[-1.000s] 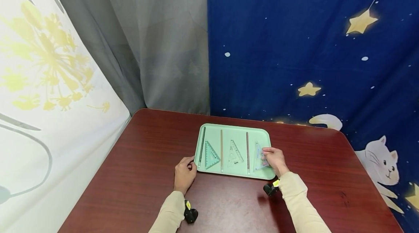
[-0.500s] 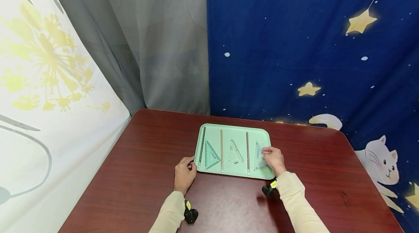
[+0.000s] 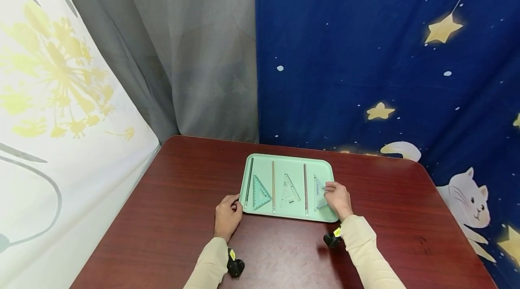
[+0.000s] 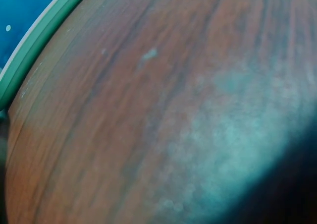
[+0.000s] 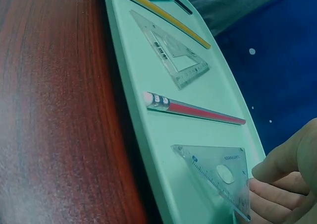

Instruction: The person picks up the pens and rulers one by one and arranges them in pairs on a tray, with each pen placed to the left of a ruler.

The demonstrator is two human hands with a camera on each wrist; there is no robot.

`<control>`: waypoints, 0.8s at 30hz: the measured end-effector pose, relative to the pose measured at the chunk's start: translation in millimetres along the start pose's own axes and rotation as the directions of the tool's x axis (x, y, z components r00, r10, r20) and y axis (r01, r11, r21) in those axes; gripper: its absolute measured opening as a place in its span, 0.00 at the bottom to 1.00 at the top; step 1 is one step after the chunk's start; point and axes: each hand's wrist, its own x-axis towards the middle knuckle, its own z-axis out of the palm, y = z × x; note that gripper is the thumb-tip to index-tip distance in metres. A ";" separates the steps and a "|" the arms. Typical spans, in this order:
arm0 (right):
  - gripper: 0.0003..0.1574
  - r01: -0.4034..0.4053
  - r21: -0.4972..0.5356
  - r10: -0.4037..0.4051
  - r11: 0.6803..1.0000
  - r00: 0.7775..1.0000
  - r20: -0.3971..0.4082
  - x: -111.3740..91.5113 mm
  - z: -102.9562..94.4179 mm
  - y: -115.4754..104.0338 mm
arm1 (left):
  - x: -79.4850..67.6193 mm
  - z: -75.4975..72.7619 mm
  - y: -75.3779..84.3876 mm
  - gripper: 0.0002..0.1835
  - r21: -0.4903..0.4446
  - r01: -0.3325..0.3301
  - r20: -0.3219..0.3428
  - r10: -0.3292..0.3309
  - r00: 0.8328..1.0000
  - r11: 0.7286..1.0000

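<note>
A pale green tray (image 3: 289, 165) lies on the table. My left hand (image 3: 227, 217) grips its near left corner with curled fingers; the left wrist view shows only the tray's rim (image 4: 39, 40). My right hand (image 3: 339, 200) pinches a clear set square (image 5: 210, 157) between thumb and fingers at the tray's right end. That set square looks tilted up off the tray. A green set square (image 3: 261, 194) and another clear set square (image 5: 192, 76) lie flat further left. Between and beside them run a dark pencil (image 3: 249, 184), a yellow pencil (image 5: 171, 18) and a red pencil (image 5: 198, 111).
The dark red wooden table (image 3: 284, 253) extends around the tray on all sides. Behind it hang a grey curtain (image 3: 215, 54) and a blue curtain (image 3: 325, 76) with stars. A white printed cloth (image 3: 81, 167) hangs at the left.
Over the last second, my right hand shifts slightly at the clear set square, whose coloured sheen fades. The whole head view drifts a little; the left hand stays at the tray's corner.
</note>
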 end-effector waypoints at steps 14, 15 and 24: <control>0.26 0.020 -0.002 -0.020 1.000 0.999 0.031 1.6 -0.1 1.1 | 3.2 -0.3 -3.8 0.14 -0.011 0.032 0.018 -0.032 0.999 0.999; 0.26 0.021 -0.004 -0.021 1.000 0.999 0.031 2.4 -1.0 0.8 | 4.1 -1.4 -3.7 0.14 -0.011 0.048 0.023 -0.048 0.999 0.999; 0.30 0.083 -0.048 -0.083 0.995 0.997 -0.002 13.9 -22.6 -0.4 | 40.7 -18.3 7.3 0.20 0.072 0.139 0.129 -0.148 0.981 0.988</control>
